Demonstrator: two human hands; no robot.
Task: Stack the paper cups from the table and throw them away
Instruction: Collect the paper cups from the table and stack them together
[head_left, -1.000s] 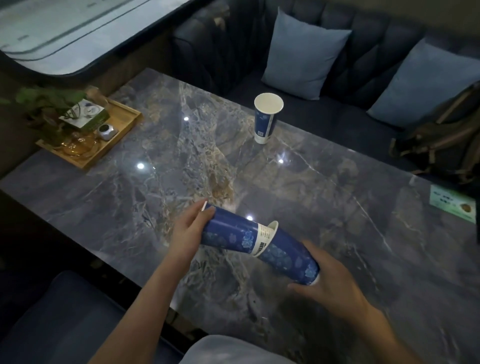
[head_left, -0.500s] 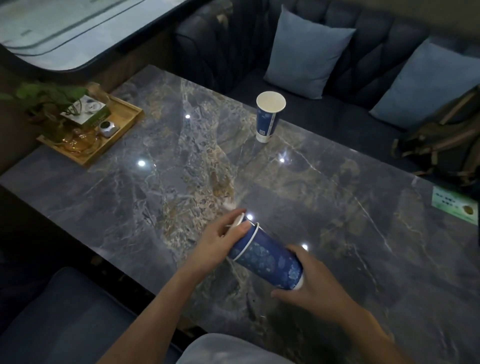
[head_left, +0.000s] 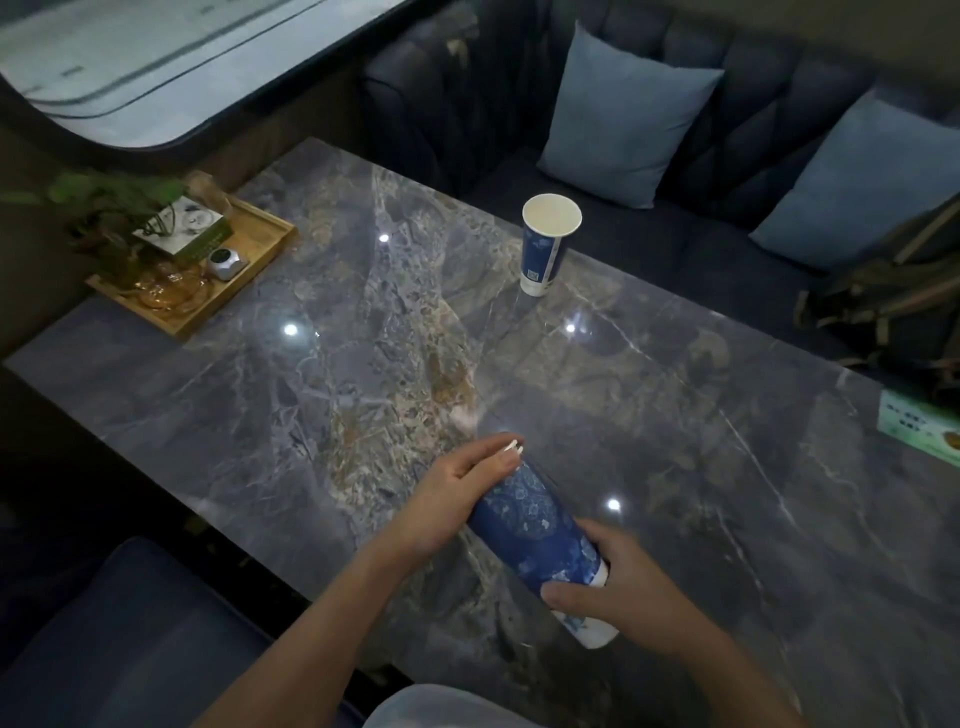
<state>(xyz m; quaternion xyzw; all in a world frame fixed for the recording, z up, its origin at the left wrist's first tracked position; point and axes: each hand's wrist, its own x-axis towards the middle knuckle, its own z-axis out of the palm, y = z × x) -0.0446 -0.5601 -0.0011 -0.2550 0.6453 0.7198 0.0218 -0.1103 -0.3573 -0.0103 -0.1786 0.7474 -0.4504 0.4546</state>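
Observation:
Two blue patterned paper cups are nested into one stack (head_left: 535, 525), held tilted above the near edge of the marble table (head_left: 363, 364). My left hand (head_left: 457, 493) covers the rim end of the stack, fingers across the mouth. My right hand (head_left: 618, 587) grips the bottom end, where a second white base pokes out below the fingers. A third blue and white paper cup (head_left: 545, 244) stands upright and alone near the table's far edge, in front of the sofa.
A wooden tray (head_left: 244, 291) with a plant, a box and small items sits at the table's far left corner. A green card (head_left: 919, 431) lies at the right edge. A dark sofa with two blue cushions (head_left: 623, 114) and a bag (head_left: 893, 306) lies beyond.
My left hand pushed its cup fully into the cup held by my right hand; the two now form one short stack, raised slightly and tilted more upright.

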